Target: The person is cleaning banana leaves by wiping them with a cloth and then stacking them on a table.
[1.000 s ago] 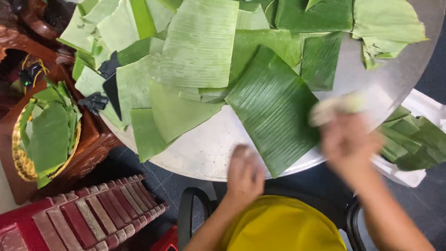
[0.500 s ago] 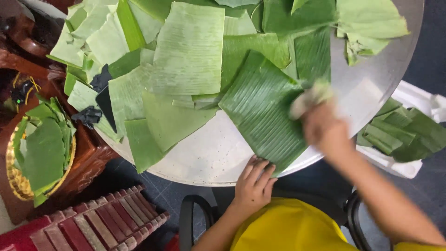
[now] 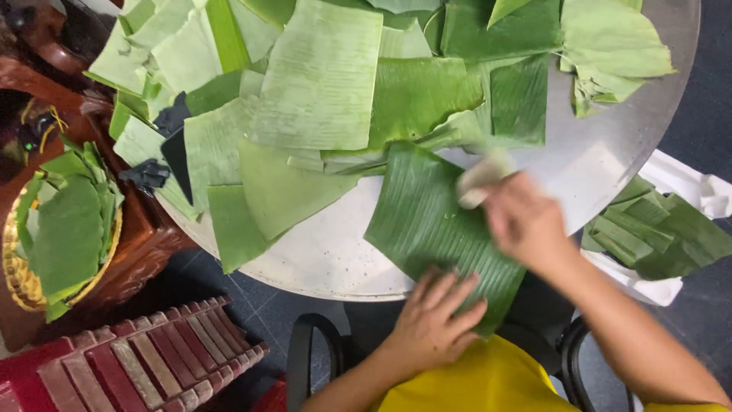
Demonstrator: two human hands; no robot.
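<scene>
A dark green banana leaf piece [image 3: 431, 217] lies at the near edge of a round metal table [image 3: 610, 160]. My left hand [image 3: 438, 317] presses flat on the leaf's near end, fingers spread. My right hand [image 3: 522, 221] is shut on a pale cloth [image 3: 482, 177] that rests on the leaf's upper right part; the hand is blurred with motion. Many other cut banana leaf pieces [image 3: 320, 84], light and dark green, cover the far side of the table.
A woven basket [image 3: 19, 275] holding leaf pieces sits on a dark wooden stand at the left. A red plastic stool [image 3: 130, 366] stands lower left. At the right, more folded leaves [image 3: 656, 233] lie on white cloth. A black chair frame [image 3: 305, 351] is below me.
My right hand with the cloth has moved left across the leaf, toward its upper middle. My left hand has shifted right onto the leaf's near end.
</scene>
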